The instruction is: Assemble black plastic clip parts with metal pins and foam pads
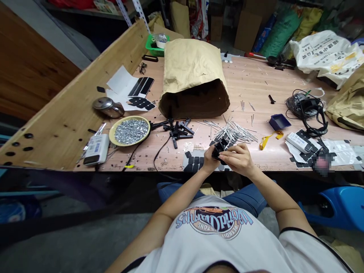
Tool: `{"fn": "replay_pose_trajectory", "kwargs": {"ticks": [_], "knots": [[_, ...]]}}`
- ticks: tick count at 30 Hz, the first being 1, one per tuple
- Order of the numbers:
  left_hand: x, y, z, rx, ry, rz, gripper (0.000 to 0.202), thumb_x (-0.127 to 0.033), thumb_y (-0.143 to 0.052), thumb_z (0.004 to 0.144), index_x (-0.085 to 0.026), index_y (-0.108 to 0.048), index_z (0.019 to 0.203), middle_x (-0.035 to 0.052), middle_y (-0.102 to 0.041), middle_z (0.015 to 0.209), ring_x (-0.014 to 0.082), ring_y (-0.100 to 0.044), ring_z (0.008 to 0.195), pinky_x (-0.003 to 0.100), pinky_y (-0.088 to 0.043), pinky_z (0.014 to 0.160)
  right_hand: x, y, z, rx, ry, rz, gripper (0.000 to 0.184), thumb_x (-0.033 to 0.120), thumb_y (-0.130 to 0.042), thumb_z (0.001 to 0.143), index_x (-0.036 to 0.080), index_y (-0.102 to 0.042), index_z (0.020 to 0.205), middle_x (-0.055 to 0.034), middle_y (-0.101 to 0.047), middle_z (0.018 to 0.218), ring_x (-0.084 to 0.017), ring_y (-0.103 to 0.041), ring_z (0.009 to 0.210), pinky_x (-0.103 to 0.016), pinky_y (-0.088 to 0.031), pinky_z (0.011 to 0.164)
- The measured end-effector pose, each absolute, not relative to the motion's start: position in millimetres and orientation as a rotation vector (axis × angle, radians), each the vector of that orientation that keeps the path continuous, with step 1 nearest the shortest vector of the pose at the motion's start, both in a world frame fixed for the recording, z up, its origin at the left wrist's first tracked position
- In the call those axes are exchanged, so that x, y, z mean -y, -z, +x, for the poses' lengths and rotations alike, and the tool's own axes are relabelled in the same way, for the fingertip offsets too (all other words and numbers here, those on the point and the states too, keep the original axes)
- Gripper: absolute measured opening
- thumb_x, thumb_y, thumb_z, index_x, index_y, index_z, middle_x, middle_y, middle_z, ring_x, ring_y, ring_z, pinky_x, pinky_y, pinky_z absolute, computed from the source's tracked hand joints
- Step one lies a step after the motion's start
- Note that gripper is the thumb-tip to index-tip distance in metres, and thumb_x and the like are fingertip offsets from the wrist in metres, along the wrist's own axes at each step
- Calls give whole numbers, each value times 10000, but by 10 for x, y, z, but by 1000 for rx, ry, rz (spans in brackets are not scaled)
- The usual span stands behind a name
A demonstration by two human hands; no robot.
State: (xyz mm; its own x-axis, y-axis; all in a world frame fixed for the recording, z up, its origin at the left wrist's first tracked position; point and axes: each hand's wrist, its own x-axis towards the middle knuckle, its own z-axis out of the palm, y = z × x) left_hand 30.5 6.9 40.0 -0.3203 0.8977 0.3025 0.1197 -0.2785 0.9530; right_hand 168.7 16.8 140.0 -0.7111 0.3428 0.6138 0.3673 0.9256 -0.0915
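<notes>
Close to the table's front edge, my left hand is closed around a small black plastic part with an opening in its top. My right hand touches the same part from the right, its fingers bent and pressed together against it. Whether a smaller piece sits between those fingers is hidden. Just beyond the hands lies a loose pile of thin metal rods. A heap of black plastic pieces is to the left of the rods. Black adhesive pads on a backing sheet lie beside my left hand.
A large paper sack lies with its mouth facing me. Left of it are a yellow bowl of small metal pieces, a metal jar and a white device. A blue tray and tangled black cables lie right.
</notes>
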Motion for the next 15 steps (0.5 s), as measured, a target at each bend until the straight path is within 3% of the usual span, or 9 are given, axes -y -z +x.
{"fn": "replay_pose_trajectory", "kwargs": {"ticks": [7, 15], "knots": [[-59, -342, 287, -1411, -1608, 1363, 155, -259, -703, 612, -216, -582, 700, 3, -587, 612, 178, -595, 599, 308, -503, 627, -141, -1406, 1718, 2473, 55, -626, 215, 367, -529, 888, 244, -657, 1010, -37, -716, 985, -163, -590, 869, -333, -404, 753], [-109, -272, 358, -1434, -1719, 1539, 126, -283, -586, 707, -190, -582, 792, 39, -640, 701, 193, -631, 703, 320, -514, 687, -98, -1417, 1648, 2387, 55, -492, 188, 122, -441, 900, 162, -624, 882, -62, -705, 815, -136, -578, 729, -279, -456, 642]]}}
